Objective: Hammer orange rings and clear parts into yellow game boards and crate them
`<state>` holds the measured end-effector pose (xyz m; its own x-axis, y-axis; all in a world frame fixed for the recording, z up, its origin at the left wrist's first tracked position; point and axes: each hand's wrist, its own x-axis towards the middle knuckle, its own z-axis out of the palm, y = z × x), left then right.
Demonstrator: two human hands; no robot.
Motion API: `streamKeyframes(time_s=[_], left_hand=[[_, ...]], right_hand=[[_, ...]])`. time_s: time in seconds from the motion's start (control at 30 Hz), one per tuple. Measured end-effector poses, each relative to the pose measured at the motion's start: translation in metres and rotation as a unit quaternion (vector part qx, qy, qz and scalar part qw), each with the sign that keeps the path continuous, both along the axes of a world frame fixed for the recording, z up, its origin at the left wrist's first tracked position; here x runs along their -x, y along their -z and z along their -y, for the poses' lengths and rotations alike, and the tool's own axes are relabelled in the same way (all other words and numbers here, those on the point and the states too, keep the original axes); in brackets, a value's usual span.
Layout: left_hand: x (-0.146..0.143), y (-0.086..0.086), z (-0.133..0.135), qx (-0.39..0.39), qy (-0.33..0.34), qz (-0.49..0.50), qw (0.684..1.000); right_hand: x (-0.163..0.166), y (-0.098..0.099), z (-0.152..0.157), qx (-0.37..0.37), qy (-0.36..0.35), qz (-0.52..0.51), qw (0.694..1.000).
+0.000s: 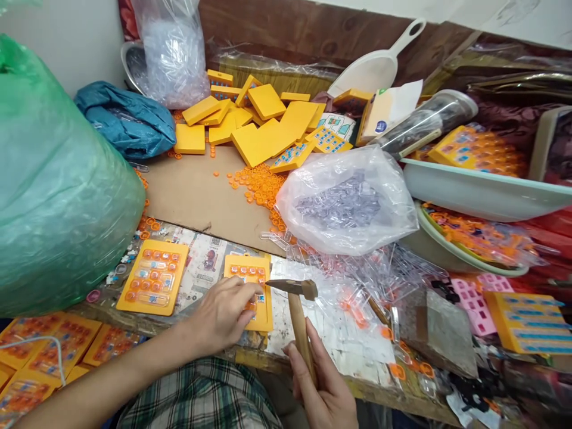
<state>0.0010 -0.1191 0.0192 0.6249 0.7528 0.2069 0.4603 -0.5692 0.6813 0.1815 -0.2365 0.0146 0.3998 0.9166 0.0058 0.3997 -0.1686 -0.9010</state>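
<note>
My right hand (319, 381) is wrapped round the wooden handle of a hammer (300, 319). The hammer's metal head, pointed on its left side, hangs beside the right edge of a yellow plastic panel (264, 319). My left hand (226, 307) rests over that panel with its fingers bent and drawn together. Whatever its fingertips hold is hidden. Orange rings with clear caps show along the panel's top row. To the left lies another yellow panel (154, 277), fitted with orange rings and clear covers.
Loose yellow panels (259, 125) are heaped at the back, near scattered orange rings (259, 185). A plastic bag of clear parts (348, 199) sits right of centre. A large green bag (62, 179) bulges at left; a stone block (440, 330) and a pale blue tray (487, 190) stand right.
</note>
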Motion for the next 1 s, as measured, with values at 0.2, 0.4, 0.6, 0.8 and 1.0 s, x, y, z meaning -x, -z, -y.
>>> streamKeyframes(time_s=[0.2, 0.4, 0.6, 0.8, 1.0], left_hand=[[-0.002, 0.019, 0.003, -0.048, -0.05, 0.031, 0.997], [-0.005, 0.017, 0.004, -0.05, -0.061, 0.017, 0.997], [-0.003, 0.012, 0.005, -0.011, -0.065, 0.049, 0.997], [-0.004, -0.011, -0.082, -0.078, -0.118, -0.002, 0.99], [-0.036, 0.0, -0.188, -0.053, -0.123, -0.102, 0.986]], right_hand=[[-0.013, -0.008, 0.02, -0.036, -0.16, 0.159, 0.974], [-0.013, -0.014, 0.021, -0.049, -0.206, 0.219, 0.952], [-0.005, -0.005, 0.019, -0.014, -0.155, 0.123, 0.98], [-0.002, 0.01, 0.006, 0.075, 0.087, -0.084, 0.99], [0.002, 0.009, -0.01, 0.073, 0.144, -0.186, 0.969]])
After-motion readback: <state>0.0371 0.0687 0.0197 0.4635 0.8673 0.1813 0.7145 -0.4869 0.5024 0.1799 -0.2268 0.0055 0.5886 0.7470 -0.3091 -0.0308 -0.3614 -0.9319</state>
